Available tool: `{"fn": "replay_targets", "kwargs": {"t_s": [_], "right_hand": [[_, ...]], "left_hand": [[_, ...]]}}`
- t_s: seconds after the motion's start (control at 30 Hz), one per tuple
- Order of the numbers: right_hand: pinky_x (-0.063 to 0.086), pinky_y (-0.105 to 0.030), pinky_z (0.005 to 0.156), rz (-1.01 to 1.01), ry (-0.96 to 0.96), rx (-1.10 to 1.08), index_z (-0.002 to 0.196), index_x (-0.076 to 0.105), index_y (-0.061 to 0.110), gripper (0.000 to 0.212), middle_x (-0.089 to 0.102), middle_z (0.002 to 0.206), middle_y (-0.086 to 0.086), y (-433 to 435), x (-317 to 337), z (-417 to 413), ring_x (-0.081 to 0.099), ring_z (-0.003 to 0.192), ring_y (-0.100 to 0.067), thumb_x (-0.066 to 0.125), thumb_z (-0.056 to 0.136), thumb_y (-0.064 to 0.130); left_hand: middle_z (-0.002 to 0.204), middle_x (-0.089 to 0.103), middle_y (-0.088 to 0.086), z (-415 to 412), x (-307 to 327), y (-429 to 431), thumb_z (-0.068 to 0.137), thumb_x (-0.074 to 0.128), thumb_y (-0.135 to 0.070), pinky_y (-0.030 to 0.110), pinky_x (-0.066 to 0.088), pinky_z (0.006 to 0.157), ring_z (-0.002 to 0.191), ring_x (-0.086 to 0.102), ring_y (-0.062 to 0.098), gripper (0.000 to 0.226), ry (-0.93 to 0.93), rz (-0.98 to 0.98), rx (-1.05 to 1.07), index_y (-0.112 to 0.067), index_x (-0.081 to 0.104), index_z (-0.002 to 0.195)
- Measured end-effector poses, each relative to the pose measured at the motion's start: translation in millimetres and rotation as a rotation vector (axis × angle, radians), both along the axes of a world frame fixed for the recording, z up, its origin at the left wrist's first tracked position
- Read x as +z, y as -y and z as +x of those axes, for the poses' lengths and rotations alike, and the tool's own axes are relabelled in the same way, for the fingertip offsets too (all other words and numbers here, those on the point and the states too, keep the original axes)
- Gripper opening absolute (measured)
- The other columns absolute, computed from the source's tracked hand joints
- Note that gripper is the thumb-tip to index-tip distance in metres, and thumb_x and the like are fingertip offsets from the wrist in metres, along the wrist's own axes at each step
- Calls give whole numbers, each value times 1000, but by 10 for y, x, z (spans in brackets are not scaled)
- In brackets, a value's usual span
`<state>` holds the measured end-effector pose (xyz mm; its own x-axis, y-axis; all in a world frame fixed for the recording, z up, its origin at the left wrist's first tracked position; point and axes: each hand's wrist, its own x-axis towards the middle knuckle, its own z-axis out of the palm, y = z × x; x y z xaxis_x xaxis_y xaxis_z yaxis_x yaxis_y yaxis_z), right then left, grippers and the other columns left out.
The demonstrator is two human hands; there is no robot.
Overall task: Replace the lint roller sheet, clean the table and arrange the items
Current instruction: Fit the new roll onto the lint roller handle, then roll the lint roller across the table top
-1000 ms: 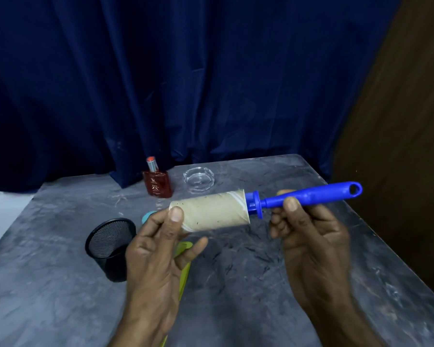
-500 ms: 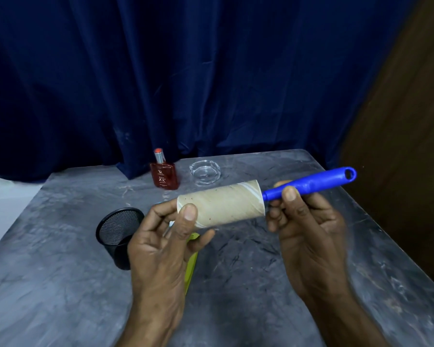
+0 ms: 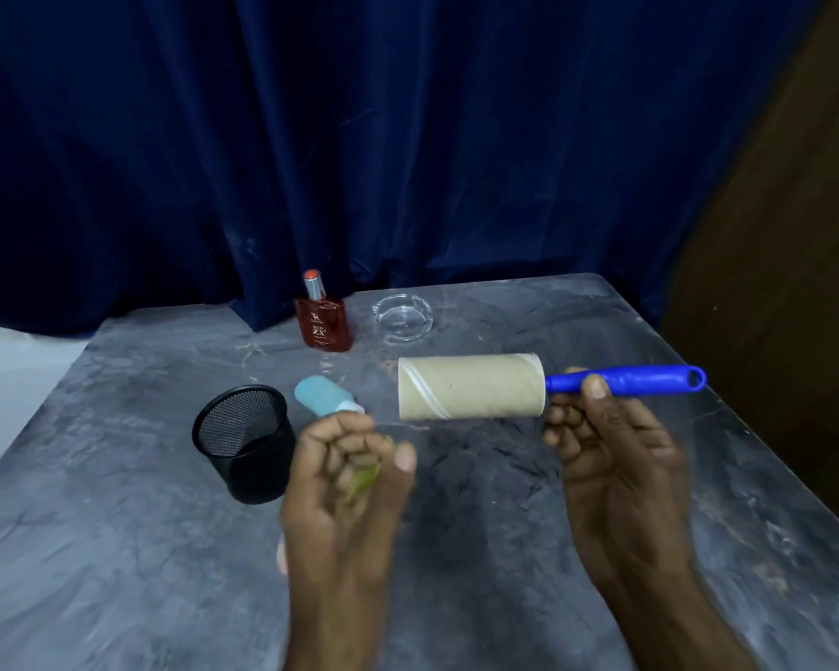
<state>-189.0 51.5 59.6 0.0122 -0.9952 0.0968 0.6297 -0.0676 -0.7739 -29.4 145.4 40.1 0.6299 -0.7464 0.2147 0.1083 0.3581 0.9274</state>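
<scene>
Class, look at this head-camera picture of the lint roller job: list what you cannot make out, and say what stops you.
- Green item, head view: mostly hidden behind the blurred left hand; unidentifiable.
- Perfume bottle label: small print too small to read.
- Mesh cup: inside too dark to tell contents.
- Lint roller handle: middle covered by the right hand.

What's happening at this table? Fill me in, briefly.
A person holds a lint roller by its blue handle in the right hand, roll pointing left above the grey table. The left hand is off the roll, loosely curled and blurred. On the table sit a black mesh cup, a red perfume bottle, a glass ashtray and a light blue bottle.
</scene>
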Motion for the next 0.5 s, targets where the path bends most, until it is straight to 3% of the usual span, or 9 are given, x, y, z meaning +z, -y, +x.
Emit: {"fn": "replay_targets", "kwargs": {"t_s": [0.03,0.1,0.17,0.23,0.3,0.4,0.5], "right_hand": [[57,-25,60,6,4,9,89,79,11,11,71,81,-11,-9,-9,10,67,69,-17,69,84,14],[57,-26,60,-1,10,25,90,77,9,11,71,79,-11,-36,-46,28,67,68,-19,68,84,12],[57,-28,61,-21,-20,31,88,77,10,9,71,77,-11,-66,-103,33,68,68,-20,68,86,10],[57,-30,62,-42,-56,37,90,76,9,8,70,77,-14,-91,-151,10,68,68,-23,72,85,12],[57,-33,63,-52,-56,68,95,75,6,21,71,78,-18,-95,-168,-38,70,69,-27,76,79,19],[57,-38,64,-54,5,188,96,78,6,42,74,86,-26,-68,-156,-208,70,73,-34,79,75,43],[54,-34,60,-50,-44,348,106,76,-4,71,71,92,-36,12,-143,-514,62,67,-34,66,83,62]], "left_hand": [[106,77,4,-55,-5,2,70,87,-53,44,66,77,99,78,26,59,-164,73,-82,-29,69,121],[118,78,7,-48,48,108,67,89,-54,40,65,66,95,79,27,72,-295,134,-237,-28,67,131],[116,80,10,-60,105,204,64,94,-62,36,63,60,88,79,25,77,-327,131,-306,-26,70,127],[105,81,9,-89,85,273,62,95,-63,32,62,57,83,79,23,65,-373,135,-285,-28,76,114],[103,81,10,-86,61,350,67,91,-54,30,61,57,86,78,26,46,-412,151,-264,-28,78,103],[106,79,13,-61,15,447,74,92,-44,29,62,60,91,76,28,42,-447,155,-279,-20,74,104],[99,77,8,-7,-2,540,77,92,-37,28,61,62,87,76,23,42,-446,184,-328,-17,72,108]]}}
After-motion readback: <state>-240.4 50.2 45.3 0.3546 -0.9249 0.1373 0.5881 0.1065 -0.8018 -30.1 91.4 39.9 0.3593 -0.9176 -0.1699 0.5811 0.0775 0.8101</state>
